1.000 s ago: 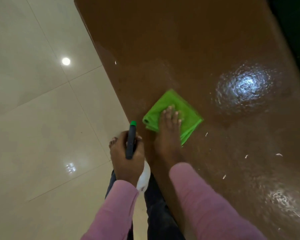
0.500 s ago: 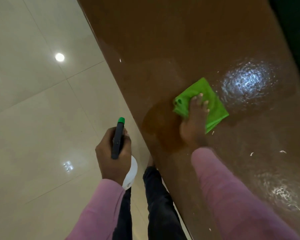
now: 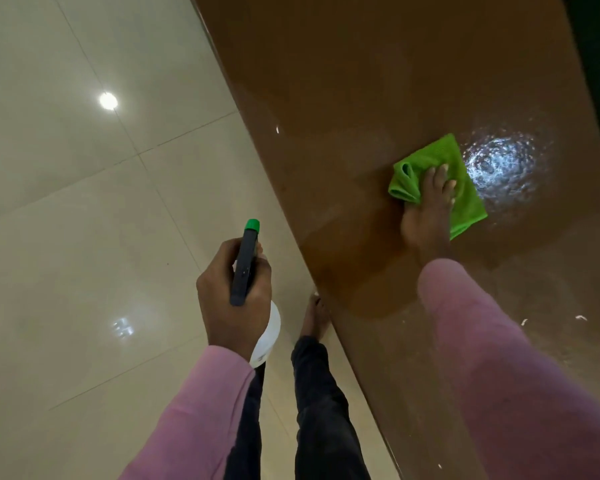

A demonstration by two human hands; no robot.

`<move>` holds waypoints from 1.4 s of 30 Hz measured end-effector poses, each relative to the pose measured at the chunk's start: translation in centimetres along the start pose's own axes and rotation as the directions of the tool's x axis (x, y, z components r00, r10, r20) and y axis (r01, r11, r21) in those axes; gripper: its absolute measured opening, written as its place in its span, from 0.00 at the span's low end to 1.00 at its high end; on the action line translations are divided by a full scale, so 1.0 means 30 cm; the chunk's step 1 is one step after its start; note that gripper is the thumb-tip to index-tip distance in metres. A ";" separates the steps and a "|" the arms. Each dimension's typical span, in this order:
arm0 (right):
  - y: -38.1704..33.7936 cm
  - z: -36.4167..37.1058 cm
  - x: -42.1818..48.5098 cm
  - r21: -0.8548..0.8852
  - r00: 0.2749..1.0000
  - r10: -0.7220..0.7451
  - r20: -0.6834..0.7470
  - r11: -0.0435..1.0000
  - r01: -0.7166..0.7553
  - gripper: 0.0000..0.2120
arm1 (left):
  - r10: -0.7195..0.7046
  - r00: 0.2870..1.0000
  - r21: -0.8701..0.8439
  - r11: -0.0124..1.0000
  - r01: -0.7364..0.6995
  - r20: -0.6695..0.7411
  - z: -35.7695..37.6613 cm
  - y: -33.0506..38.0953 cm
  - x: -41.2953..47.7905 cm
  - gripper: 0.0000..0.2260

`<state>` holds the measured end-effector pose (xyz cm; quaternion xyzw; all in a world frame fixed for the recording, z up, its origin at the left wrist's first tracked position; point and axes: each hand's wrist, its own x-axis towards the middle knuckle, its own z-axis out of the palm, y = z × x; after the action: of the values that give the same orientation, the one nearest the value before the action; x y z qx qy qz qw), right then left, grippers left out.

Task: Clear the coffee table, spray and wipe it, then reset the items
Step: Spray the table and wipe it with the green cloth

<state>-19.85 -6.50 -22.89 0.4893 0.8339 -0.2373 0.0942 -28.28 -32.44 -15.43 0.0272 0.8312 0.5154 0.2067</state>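
The right hand (image 3: 428, 209) lay flat on the folded green cloth (image 3: 437, 155), fingers straight and slightly spread, pressing it against the brown table (image 3: 361, 81) near the table's far side, just beside a bright wet glare patch (image 3: 499, 168). The left hand (image 3: 232, 299) curled round the spray bottle (image 3: 245, 265), gripping it off the table's near edge, above the pale tiled floor (image 3: 84, 202). A few white flecks (image 3: 581, 317) sat on the table beside the pink sleeve (image 3: 499, 358).
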 end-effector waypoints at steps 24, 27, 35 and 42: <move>-0.425 0.218 -0.214 -0.106 0.835 -0.499 0.233 0.840 0.531 0.41 | -0.001 0.995 -0.010 1.000 0.002 0.097 -0.067 0.099 0.364 0.04; -0.313 0.168 -0.254 -0.203 0.739 -0.541 0.402 0.734 0.648 0.45 | 0.010 0.995 -0.015 1.000 -0.009 0.094 -0.087 0.107 0.386 0.03; -0.503 0.114 0.056 -0.175 0.600 -0.659 0.453 0.595 0.785 0.37 | -0.053 0.998 -0.035 0.998 0.054 0.030 -0.113 0.049 0.387 0.03; -0.814 0.170 0.302 -0.248 0.662 -0.676 0.323 0.615 0.749 0.33 | -0.063 0.997 -0.032 0.997 0.064 0.038 -0.123 0.036 0.328 0.04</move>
<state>-45.81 -11.98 -23.42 0.0637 0.9740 -0.1452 0.1616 -38.82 -32.52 -16.19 0.0068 0.8190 0.5216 0.2389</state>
